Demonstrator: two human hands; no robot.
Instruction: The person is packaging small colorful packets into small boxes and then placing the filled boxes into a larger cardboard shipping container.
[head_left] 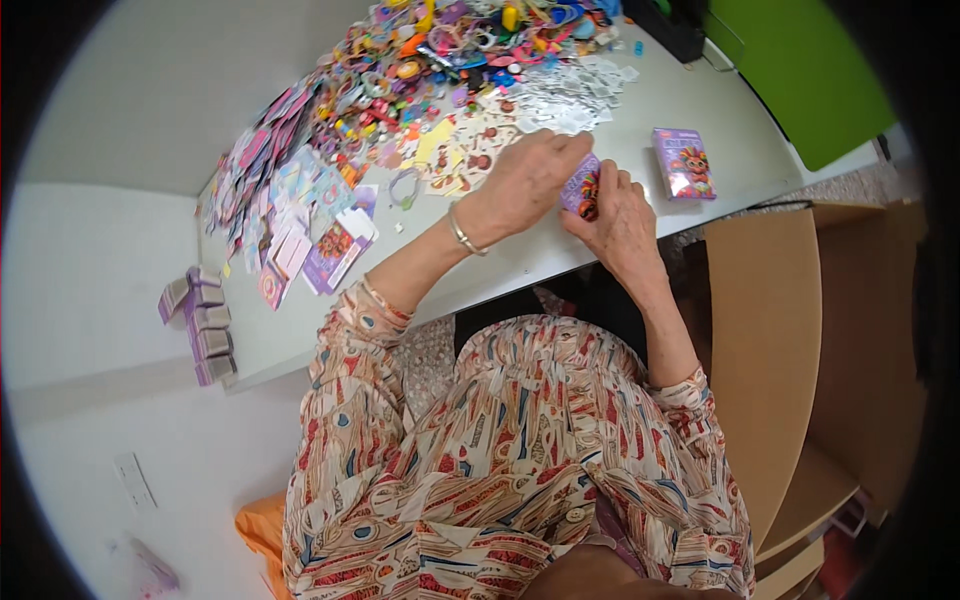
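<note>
My left hand [528, 178] and my right hand [618, 215] meet over the white table [500, 270], both gripping a small purple printed box [582, 186] with a red and orange figure on it. The left hand covers the box's upper left side, the right hand holds its lower right side. A silver bracelet sits on my left wrist. A second purple box [683, 163] of the same kind lies flat on the table just right of my hands.
A heap of colourful small trinkets and rings [450, 50] covers the far table. Flat purple cards and packets [290, 210] spread at the left. Several folded purple boxes [205, 325] stack at the left edge. A brown cardboard carton [770, 340] stands at my right; a green panel [800, 70] lies beyond.
</note>
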